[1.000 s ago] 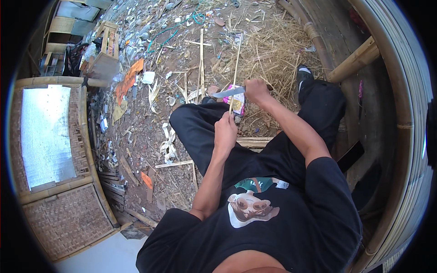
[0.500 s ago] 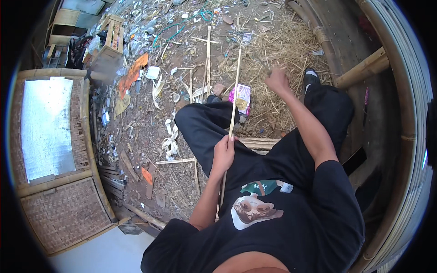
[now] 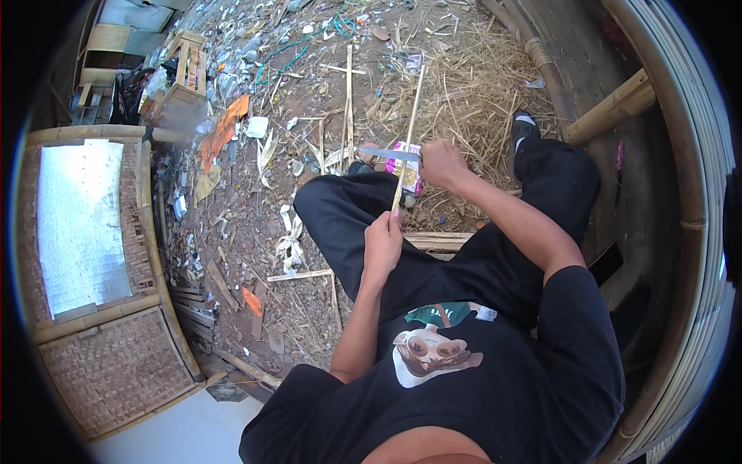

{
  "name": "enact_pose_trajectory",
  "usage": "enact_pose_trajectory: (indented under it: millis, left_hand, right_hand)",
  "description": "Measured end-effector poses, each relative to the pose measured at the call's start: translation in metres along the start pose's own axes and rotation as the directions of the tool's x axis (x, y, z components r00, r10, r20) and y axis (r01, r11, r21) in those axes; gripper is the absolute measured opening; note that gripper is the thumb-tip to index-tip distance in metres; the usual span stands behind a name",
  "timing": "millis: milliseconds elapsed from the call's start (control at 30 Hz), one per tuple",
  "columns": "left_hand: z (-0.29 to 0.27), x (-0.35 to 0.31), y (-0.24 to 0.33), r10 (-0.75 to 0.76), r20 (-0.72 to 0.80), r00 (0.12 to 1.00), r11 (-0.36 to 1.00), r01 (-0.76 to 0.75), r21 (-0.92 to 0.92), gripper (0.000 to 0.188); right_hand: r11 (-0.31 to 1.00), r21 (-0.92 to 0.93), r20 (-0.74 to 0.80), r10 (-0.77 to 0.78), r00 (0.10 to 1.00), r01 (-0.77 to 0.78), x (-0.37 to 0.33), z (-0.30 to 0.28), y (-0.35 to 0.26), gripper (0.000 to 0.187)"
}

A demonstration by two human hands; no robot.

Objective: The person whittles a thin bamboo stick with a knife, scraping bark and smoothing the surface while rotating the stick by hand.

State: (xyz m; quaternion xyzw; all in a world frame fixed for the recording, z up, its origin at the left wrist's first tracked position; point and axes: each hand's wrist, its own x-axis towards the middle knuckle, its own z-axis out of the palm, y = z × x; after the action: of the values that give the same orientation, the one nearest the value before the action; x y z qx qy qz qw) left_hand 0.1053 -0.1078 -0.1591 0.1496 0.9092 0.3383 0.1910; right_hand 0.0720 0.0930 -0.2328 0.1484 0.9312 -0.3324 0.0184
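Observation:
My left hand (image 3: 382, 246) is closed around a long, thin bamboo strip (image 3: 413, 124) in front of my lap. The strip slants up and away from me, its far end tilted a little to the right. My right hand (image 3: 444, 165) grips a knife, and the handle is mostly hidden in the fist. Its flat grey blade (image 3: 386, 154) points left and crosses the strip well beyond my left hand. Whether the blade's edge touches the strip I cannot tell. Beneath them on the ground lies a pink and yellow packet (image 3: 406, 176).
Straw and shavings (image 3: 479, 100) cover the ground ahead to the right. Other bamboo strips (image 3: 349, 108) lie ahead, and cut pieces (image 3: 437, 241) rest between my legs. A wooden crate (image 3: 185, 73) stands far left, near a woven bamboo panel (image 3: 116, 359). Bamboo poles (image 3: 614, 107) border my right.
My right hand has swung left and nearer, bringing the knife blade from the strip's right side to across it. The strip's far end has tipped to the right.

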Motion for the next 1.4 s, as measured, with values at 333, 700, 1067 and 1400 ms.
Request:
enact_pose_trajectory:
  millis: [333,700,1067,1400]
  left_hand:
    - [-0.010,-0.015,0.023,-0.063,0.039,0.997,0.996,0.061,0.067,0.028]
    - [-0.030,-0.036,-0.004,-0.044,0.067,0.997,0.998,0.041,0.055,0.033]
    - [-0.023,-0.069,0.028,0.036,0.047,0.998,0.992,-0.041,0.118,0.027]
    - [-0.037,-0.056,0.020,-0.024,0.102,0.994,0.990,0.009,0.144,0.030]
  right_hand:
    - [0.943,0.086,-0.007,0.322,0.947,-0.320,0.036,0.021,0.029,0.018]
    - [0.899,0.244,-0.063,0.388,0.920,-0.363,0.035,-0.022,0.042,0.022]
    - [0.930,0.135,-0.015,0.347,0.938,-0.342,0.040,-0.029,0.066,0.022]
    - [0.978,0.136,0.015,0.159,0.987,-0.160,0.015,-0.027,0.018,0.018]
